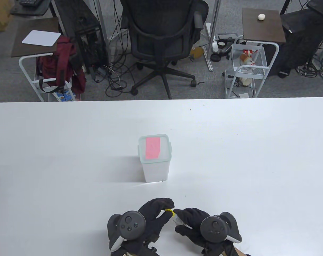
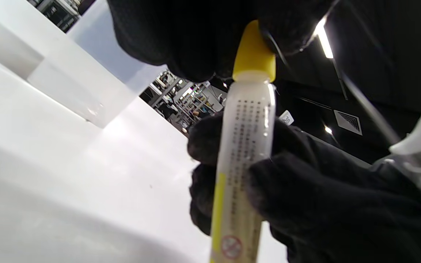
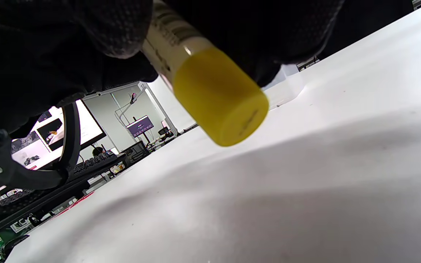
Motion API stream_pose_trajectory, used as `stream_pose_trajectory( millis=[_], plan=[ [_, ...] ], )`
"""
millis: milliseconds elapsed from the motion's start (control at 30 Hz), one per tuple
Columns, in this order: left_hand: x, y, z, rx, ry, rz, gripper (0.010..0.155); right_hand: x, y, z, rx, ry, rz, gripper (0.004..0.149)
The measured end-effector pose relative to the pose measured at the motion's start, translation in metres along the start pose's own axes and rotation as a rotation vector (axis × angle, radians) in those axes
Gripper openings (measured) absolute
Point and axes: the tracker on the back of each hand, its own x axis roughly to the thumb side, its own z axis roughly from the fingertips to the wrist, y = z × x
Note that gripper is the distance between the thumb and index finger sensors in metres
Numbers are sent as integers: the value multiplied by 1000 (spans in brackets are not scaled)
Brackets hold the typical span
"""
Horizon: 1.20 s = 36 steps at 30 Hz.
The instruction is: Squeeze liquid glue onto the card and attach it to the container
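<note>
A translucent white container (image 1: 155, 165) stands mid-table with a pink card (image 1: 152, 148) lying on its lid. Near the table's front edge both hands hold a white glue tube (image 1: 175, 218) between them. My left hand (image 1: 168, 207) pinches the tube's yellow cap (image 1: 170, 212); in the left wrist view its fingers (image 2: 181, 36) close around the cap (image 2: 253, 54). My right hand (image 1: 182, 220) grips the tube body (image 2: 245, 153), its fingers (image 2: 305, 190) wrapped around it. In the right wrist view a yellow end of the tube (image 3: 219, 96) sticks out below the fingers (image 3: 97, 29).
The white table (image 1: 70, 160) spreads wide around the container. The container also shows behind the hands in the left wrist view (image 2: 86, 73). Beyond the far edge are an office chair (image 1: 161, 34) and two side carts (image 1: 246, 69).
</note>
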Motion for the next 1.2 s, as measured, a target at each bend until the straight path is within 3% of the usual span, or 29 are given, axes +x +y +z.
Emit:
stream_pose_trajectory(
  millis=[200,467,567,700,833,967,1100,1200],
  plan=[
    [-1,-4,0,5,29,6,58,0,-1,0,-17,7,-25,57],
    [6,-4,0,18,-14,7,47,-2,0,1,-10,-3,-84,56],
    [5,-6,-1,-35,-22,58,49,-3,1,2,-2,-5,-88,56],
    [1,-12,-2,-47,17,65,65,-1,0,1,-15,-14,-93,57],
    [6,-9,1,35,11,-20,51,1,0,2,-17,-28,-76,57],
    [8,-7,-1,-17,-40,16,48,0,-1,2,-15,-21,-86,56],
    [5,-12,-2,-86,-40,92,53,-1,0,2,-14,-10,-99,57],
    [4,-12,-1,-35,-12,38,65,1,-2,2,-21,-21,-82,57]
  ],
)
